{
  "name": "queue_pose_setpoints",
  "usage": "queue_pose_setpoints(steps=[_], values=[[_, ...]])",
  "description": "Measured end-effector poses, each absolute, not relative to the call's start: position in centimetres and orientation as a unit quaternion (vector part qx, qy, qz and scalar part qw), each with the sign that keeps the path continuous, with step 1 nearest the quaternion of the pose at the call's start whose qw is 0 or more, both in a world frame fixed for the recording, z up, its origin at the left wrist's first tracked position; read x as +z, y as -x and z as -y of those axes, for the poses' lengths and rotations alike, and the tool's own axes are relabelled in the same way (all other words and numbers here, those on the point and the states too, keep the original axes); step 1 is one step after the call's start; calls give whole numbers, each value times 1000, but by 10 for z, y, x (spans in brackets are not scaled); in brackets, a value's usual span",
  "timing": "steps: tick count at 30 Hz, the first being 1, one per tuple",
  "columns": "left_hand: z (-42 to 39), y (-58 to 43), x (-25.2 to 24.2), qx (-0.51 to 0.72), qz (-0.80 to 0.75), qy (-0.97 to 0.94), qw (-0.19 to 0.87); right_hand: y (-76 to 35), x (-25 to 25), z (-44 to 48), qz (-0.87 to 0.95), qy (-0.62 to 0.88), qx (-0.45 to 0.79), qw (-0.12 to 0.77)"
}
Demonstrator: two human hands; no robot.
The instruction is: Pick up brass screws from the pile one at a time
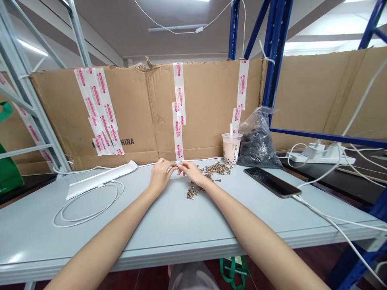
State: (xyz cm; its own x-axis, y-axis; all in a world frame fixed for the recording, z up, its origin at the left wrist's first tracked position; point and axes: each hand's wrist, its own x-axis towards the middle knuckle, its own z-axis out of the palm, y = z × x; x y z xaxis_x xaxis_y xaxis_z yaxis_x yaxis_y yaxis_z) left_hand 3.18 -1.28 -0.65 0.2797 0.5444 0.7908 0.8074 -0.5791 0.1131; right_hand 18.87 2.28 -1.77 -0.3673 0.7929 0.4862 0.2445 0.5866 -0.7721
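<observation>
Pinching inward, the left hand [160, 174] and the right hand [192, 170] meet fingertip to fingertip low over the pale grey metal bench [169, 229]. Both have their fingers curled nearly closed on a tiny metal piece [177, 164], too small to identify, shared between them as if for fine two-handed work. Just under the right wrist lies a small cluster of brass-coloured screws [191, 194]; a larger loose heap of the same screws [216, 168] sits just beyond, close enough to pick from. Farther right stand a clear plastic cup of milky drink [231, 148] and a crumpled black plastic bag [256, 146], then a dark smartphone [272, 182] on its charging lead. A coiled white cable [87, 206] lies well left.
</observation>
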Motion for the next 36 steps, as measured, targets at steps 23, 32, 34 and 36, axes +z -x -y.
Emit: queue_pose_setpoints(steps=[23,32,34,36], values=[[11,-31,-5,-335,432,799,251,-193,-7,-1,823,449,43,346],[7,-30,-7,-365,395,801,262,-189,-12,-8,829,410,74,372],[6,-30,-8,-370,378,809,256,-189,-12,-9,828,407,72,379],[6,-29,-9,-373,358,820,244,-190,-11,-10,825,409,74,383]])
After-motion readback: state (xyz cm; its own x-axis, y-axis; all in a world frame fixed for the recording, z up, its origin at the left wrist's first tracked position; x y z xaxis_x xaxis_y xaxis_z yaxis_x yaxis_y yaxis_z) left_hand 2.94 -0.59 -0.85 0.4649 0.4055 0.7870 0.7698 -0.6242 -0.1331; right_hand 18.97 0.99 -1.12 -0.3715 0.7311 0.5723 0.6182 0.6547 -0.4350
